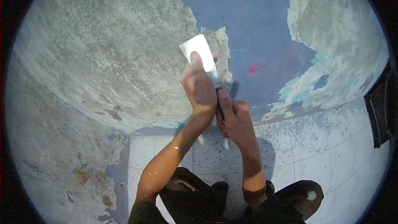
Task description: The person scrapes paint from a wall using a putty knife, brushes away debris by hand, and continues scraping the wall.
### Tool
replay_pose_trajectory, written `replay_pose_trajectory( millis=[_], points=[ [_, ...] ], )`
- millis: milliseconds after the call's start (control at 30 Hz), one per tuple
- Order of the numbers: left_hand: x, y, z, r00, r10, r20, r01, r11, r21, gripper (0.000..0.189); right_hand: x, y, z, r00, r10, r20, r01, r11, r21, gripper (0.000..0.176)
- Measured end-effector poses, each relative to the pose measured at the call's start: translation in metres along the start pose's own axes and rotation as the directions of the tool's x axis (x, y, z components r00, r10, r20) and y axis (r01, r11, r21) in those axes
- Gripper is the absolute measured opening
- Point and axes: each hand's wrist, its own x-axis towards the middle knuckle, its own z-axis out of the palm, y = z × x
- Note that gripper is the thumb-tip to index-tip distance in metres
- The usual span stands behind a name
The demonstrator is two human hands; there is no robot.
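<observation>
A scraper with a wide, bright metal blade (198,50) is held up in front of the wall, its blade pointing up and to the left. My right hand (235,118) is wrapped round the dark handle at the lower end. My left hand (199,83) presses on the blade, with a finger lying along its face. Beside the blade, a ragged strip of pale, loose coating (224,45) borders the blue paint (265,29). Bare grey plaster (112,49) covers the wall to the left.
White floor tiles (166,149) below are strewn with small dark flakes. My knees, in dark clothing, are near the bottom. A dark framed object (378,112) stands at the far right. Another patchy wall (62,153) meets the scraped wall at lower left.
</observation>
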Motion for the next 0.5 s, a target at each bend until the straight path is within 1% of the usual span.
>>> replay_pose_trajectory(
  millis=[100, 200, 233, 300, 333, 367, 400, 467, 500],
  points=[
    [0.001, 0.002, 0.002, 0.999, 0.053, -0.005, -0.053, 0.997, -0.048, 0.057, 0.004, -0.009, -0.001, 0.996, 0.084, 0.009, -0.083, 0.996, -0.032, 0.056],
    [-0.003, 0.005, -0.005, 0.998, -0.061, -0.011, 0.06, 0.997, -0.057, 0.058, -0.004, 0.005, 0.008, 0.998, -0.062, -0.034, 0.061, 0.998, -0.015, 0.056],
    [-0.003, -0.002, -0.003, 0.999, -0.047, -0.02, 0.045, 0.997, -0.057, 0.057, 0.001, 0.004, 0.008, 0.996, -0.073, -0.059, 0.07, 0.996, -0.05, 0.056],
    [0.008, 0.001, -0.005, 0.998, 0.037, 0.055, -0.031, 0.994, -0.104, 0.056, 0.011, 0.005, 0.011, 0.992, -0.085, -0.098, 0.074, 0.991, -0.114, 0.057],
    [0.012, 0.01, -0.004, 0.993, 0.071, 0.092, -0.059, 0.99, -0.126, 0.055, 0.014, -0.002, 0.011, 0.997, -0.043, -0.059, 0.037, 0.994, -0.102, 0.057],
    [0.013, 0.023, -0.002, 0.991, 0.106, 0.081, -0.096, 0.989, -0.116, 0.068, 0.015, -0.014, 0.012, 1.0, 0.01, -0.02, -0.012, 0.996, -0.086, 0.059],
    [0.01, 0.021, -0.007, 0.992, 0.083, 0.092, -0.076, 0.994, -0.083, 0.068, 0.013, -0.021, 0.014, 0.997, 0.066, 0.026, -0.064, 0.995, -0.072, 0.06],
    [0.008, 0.011, -0.013, 0.991, 0.068, 0.117, -0.064, 0.997, -0.038, 0.066, 0.002, -0.007, 0.012, 0.999, 0.048, 0.014, -0.048, 0.998, -0.039, 0.058],
    [0.001, -0.004, -0.009, 0.999, -0.004, 0.039, 0.006, 0.999, -0.054, 0.063, 0.0, 0.002, 0.01, 0.999, 0.038, 0.0, -0.038, 0.999, -0.026, 0.058]
  ],
)
